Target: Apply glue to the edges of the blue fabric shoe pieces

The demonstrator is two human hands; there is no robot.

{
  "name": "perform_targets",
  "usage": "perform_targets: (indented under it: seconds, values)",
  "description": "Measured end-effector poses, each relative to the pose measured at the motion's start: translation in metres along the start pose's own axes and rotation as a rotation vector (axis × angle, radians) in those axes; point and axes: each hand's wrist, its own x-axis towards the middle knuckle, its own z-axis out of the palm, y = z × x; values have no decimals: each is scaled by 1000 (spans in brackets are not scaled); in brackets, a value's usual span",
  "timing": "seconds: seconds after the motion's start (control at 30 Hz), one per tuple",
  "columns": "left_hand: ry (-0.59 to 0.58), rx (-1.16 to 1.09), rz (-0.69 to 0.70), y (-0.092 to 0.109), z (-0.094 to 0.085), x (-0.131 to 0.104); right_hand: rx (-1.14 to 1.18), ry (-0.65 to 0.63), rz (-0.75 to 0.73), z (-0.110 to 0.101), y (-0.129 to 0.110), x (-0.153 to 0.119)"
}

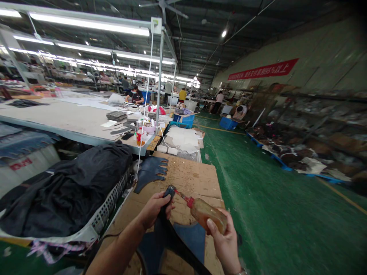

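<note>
My right hand grips a squeeze bottle with a red nozzle and amber liquid inside. The bottle lies tilted, its tip at the end of a dark strip-like piece. Thumb and fingers of my left hand are closed on that piece just below its end. Beneath my hands, blue leather-like pieces rest on the brown cardboard. A blue piece with finger-like strips lies flat on the cardboard's far left part.
A white plastic basket heaped with black fabric stands to the left. Beyond it is a long worktable with stacked pieces and a drink bottle. Green floor runs along the right. Several people are farther off.
</note>
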Motion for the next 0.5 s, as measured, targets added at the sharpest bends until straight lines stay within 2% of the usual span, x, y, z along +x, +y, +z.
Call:
perform_targets:
  seconds: [0.1, 0.23, 0.33, 0.43, 0.5]
  values:
    - [1, 21, 4, 0, 2, 0, 21, 54, -20, 0, -3, 1]
    - [-11, 105, -5, 3, 8, -1, 14, -11, -72, 3, -7, 1]
    - [-37, 224, 15, 4, 11, -2, -17, 21, -70, 6, -12, 6]
    - [-21, 445, 101, 5, 10, -4, 99, 72, -1, 3, -17, 13]
    - [14, 666, 233, 6, 5, -4, 226, 52, 69, -2, -21, 16]
